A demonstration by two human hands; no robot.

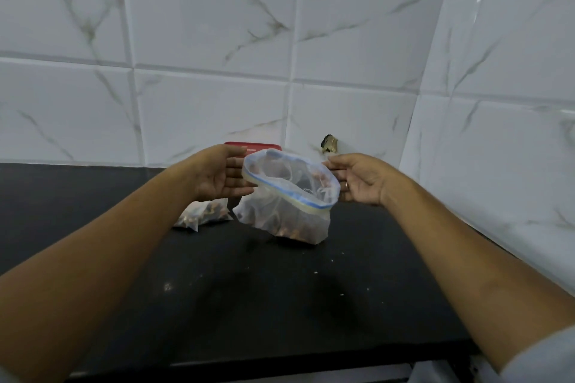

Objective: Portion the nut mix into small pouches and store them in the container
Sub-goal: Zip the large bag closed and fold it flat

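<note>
bag: your zip bag (289, 199) of nuts sits open on the counter (249, 289)
left hand (217, 177): relaxed, flat fingers against the rim
right hand (357, 180): at the opposite rim, can't tell if you're pinching it
pouch (202, 214): filled, just left of the bag

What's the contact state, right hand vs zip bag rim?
Touching. In the head view, the right hand pinches the zip bag at its blue rim with thumb and fingertip, and no gap shows.

Back wall (217, 25): glossy white tiles, grey-green marble veins, grey grout. Side wall (513, 71) meets it at right, with soft glare. Dark chipped hole (329, 144) low on the back wall. Black countertop (249, 305) below, with pale specks scattered on it.
</note>
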